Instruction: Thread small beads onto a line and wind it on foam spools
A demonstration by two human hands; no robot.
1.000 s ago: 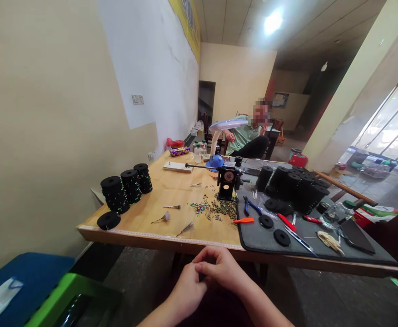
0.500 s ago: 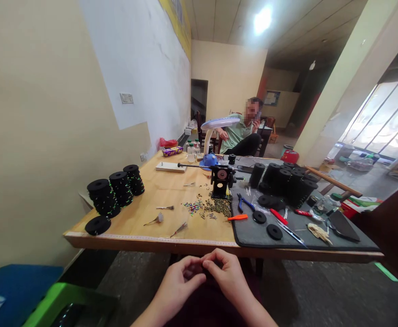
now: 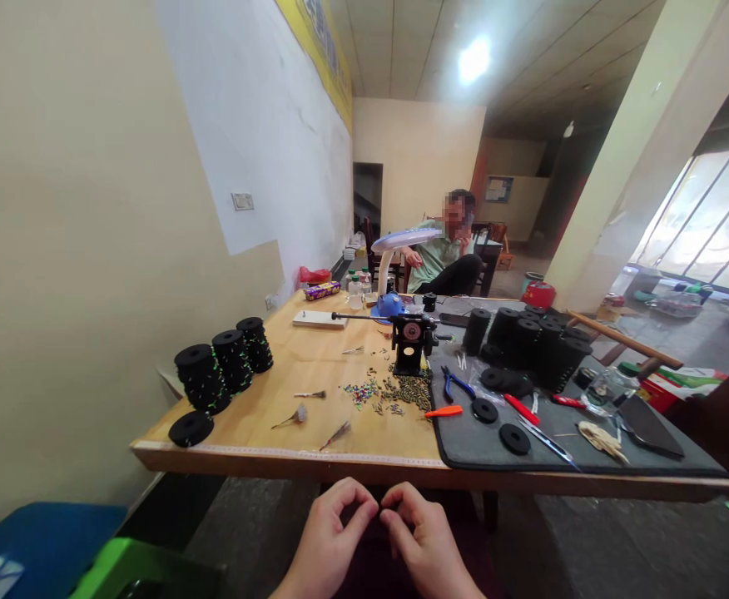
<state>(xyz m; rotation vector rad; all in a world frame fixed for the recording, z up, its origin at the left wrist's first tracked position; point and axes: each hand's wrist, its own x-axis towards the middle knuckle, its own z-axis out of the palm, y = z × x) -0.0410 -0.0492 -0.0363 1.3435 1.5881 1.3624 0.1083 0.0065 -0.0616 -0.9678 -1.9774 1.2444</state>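
Note:
Below the table's front edge, my left hand (image 3: 337, 530) is closed, thumb and fingertips pinched together. My right hand (image 3: 422, 532) is close beside it in a similar pinch, with a narrow gap between the two sets of fingertips. Whatever they hold is too small to make out. On the table (image 3: 245, 434) beyond them lie small multicoloured beads (image 3: 360, 393), a heap of dark metallic bits (image 3: 411, 389) and several little bundles of fine strands, one a pale tuft (image 3: 299, 413). A black hand-cranked machine (image 3: 409, 343) stands behind the heap.
Black spools (image 3: 202, 378) are stacked at left, with more spools (image 3: 527, 341) at right. Blue-handled pliers (image 3: 455, 383), an orange tool (image 3: 443, 411) and scissors (image 3: 548, 441) lie on the grey mat (image 3: 483, 449). A lamp (image 3: 389, 304) stands behind; a seated person (image 3: 436, 262) is farther back.
My hands have drawn slightly apart, opening a small gap between the fingertips. The view has tilted, so the table sits lower and farther right.

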